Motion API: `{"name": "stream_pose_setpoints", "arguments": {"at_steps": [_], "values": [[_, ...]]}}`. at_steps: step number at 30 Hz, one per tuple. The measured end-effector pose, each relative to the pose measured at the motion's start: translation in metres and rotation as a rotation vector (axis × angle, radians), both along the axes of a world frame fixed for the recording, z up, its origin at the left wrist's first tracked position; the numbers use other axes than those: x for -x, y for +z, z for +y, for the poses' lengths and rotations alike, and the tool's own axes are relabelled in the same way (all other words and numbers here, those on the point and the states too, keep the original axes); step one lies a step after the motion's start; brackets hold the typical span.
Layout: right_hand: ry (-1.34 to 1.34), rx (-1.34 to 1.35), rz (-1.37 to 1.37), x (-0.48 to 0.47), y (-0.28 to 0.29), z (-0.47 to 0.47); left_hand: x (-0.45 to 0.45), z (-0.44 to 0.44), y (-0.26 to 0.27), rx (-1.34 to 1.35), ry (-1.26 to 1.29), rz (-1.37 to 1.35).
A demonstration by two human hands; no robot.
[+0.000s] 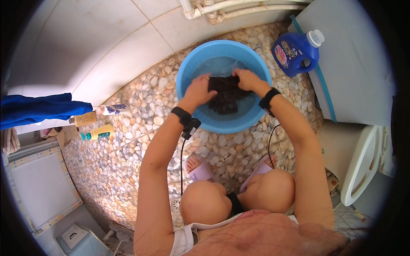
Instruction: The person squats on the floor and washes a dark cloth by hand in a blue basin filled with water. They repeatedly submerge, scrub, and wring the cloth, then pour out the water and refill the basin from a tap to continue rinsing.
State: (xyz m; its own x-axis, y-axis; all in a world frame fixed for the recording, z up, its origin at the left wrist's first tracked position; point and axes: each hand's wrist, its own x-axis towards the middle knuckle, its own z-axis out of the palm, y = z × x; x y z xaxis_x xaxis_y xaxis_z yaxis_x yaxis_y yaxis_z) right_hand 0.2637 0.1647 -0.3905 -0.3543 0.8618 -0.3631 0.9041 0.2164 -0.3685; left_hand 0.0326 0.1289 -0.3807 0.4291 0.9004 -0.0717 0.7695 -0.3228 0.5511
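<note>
A round blue plastic basin (224, 125) holding water stands on the floor before me. In the water lies a dark wet cloth (225, 96), its lower part spread beneath the surface. My left hand (199, 89) is at the cloth's upper left edge, thumb and fingers around it. At the upper right corner, my right hand (249, 79) pinches the fabric between thumb and fingers. Black straps with cables circle both my wrists.
A blue detergent bottle (296, 53) with a white cap stands right of the basin, beside a pale appliance (350, 70). Several bottles, one a yellow pump bottle (101, 132), stand at left under a blue cloth (41, 108). White pipes (243, 8) run along the wall.
</note>
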Motion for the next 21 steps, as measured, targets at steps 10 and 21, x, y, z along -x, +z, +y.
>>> {"name": "stream_pose_setpoints", "arguments": {"at_steps": [10,21], "values": [[0.146,0.276,-0.337,0.018,0.004,-0.020,-0.026,-0.015,-0.012,0.297,-0.134,0.541],[0.144,-0.001,0.604,-0.012,0.141,-0.002,0.014,0.007,0.052,0.397,0.065,-0.195]]}}
